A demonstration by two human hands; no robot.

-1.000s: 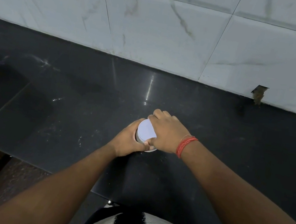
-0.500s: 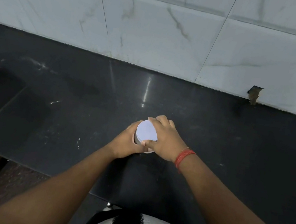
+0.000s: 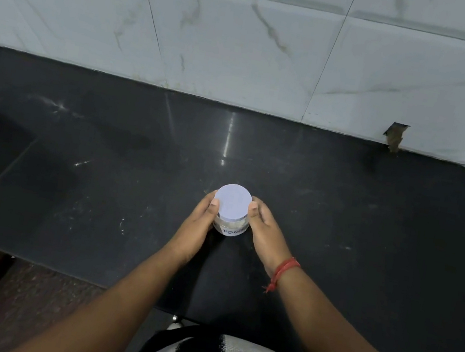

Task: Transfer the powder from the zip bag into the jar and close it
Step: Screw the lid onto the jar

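Kitchen: black stone counter (image 3: 339, 223), marble-look wall tiles (image 3: 230, 47).

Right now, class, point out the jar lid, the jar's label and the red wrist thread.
jar lid (image 3: 232, 202), head view, centre of its flat white top.
label (image 3: 232, 232), head view, on the handwritten letters.
red wrist thread (image 3: 286, 267), head view, strands across the right wrist.

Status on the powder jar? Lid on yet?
Done: the white lid sits flat on the jar, which stands on the black counter; no zip bag in view. In hand: left hand and right hand cup the jar's sides. Left: letting go; lid tightness can't be judged.
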